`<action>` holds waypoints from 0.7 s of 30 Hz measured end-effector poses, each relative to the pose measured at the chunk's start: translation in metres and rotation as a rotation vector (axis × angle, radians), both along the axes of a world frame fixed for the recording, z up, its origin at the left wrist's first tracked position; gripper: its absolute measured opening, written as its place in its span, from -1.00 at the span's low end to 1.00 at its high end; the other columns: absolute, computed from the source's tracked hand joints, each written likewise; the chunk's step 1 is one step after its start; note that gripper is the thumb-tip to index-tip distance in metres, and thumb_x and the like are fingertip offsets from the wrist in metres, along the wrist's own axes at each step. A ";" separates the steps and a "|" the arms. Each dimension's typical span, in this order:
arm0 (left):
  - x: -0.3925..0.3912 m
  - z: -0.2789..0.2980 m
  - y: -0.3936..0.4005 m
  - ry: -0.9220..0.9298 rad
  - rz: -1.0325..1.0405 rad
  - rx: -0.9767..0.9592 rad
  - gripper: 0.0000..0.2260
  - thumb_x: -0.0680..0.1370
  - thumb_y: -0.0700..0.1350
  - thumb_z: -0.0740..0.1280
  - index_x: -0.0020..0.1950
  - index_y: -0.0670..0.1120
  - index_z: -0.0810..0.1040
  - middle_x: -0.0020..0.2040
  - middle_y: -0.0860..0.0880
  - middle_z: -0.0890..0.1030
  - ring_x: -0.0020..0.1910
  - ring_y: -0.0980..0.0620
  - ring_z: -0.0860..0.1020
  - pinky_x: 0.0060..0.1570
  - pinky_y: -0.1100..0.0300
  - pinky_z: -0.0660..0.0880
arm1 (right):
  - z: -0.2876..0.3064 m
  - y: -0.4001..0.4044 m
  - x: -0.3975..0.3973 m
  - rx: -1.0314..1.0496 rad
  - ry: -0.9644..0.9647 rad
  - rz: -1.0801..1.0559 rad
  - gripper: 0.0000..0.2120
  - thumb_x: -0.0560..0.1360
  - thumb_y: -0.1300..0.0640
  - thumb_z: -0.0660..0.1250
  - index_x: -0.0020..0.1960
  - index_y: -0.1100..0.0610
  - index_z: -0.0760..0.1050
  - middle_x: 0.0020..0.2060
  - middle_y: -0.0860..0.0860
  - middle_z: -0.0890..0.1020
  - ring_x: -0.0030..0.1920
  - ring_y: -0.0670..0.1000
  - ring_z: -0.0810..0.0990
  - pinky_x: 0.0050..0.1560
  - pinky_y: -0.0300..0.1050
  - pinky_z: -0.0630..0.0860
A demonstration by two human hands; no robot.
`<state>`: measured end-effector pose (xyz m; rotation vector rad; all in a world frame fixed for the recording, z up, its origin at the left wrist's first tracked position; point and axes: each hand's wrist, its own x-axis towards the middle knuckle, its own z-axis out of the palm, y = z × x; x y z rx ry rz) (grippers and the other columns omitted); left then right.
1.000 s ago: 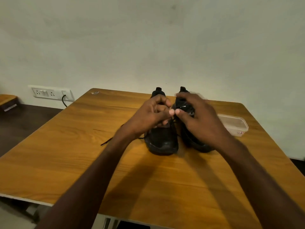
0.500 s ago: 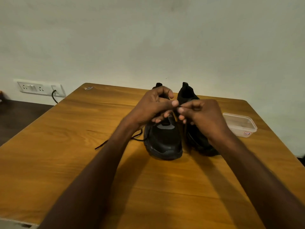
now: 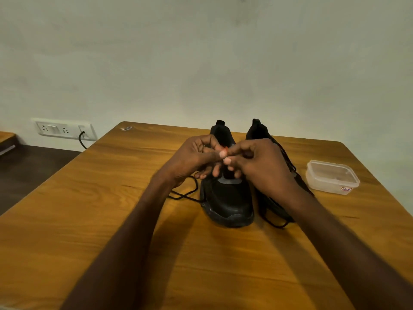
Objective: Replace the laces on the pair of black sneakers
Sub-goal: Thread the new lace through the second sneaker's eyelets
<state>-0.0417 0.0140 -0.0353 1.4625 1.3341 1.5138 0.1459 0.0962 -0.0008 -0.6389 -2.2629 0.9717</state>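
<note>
From the head camera, the pair of black low-top sneakers stands side by side near the far edge of the wooden table [image 3: 111,220], toes toward the person and heels toward the wall, so each shoe's long axis runs straight away from the body. Both hands meet directly above the left sneaker [image 3: 225,198], over its tongue and eyelets: the left hand [image 3: 196,157] and the right hand [image 3: 257,162] have curled fingers with thumb tips nearly touching, apparently pinching a small orange-tipped bit of lace between them — though blur hides exactly what each one holds. The left hand is on its own side of this shoe; the right arm crosses over the right sneaker [image 3: 261,133], covering most of it. A thin black lace [image 3: 185,193] trails loose on the table left of the shoe, and another loops by the right shoe's toe — both could snag. A clear plastic lidded tub [image 3: 330,175] sits well apart at right.
</note>
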 end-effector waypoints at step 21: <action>-0.018 -0.007 -0.004 0.490 0.150 -0.086 -0.69 0.51 -0.19 0.54 0.06 0.19 0.55 0.16 -0.06 0.37 0.10 0.01 0.45 0.04 0.16 0.52 | -0.032 0.012 -0.018 0.331 -0.254 -0.147 -0.85 0.57 0.20 0.43 -0.08 -0.03 0.66 -0.08 -0.10 0.53 -0.11 -0.12 0.49 -0.14 -0.27 0.41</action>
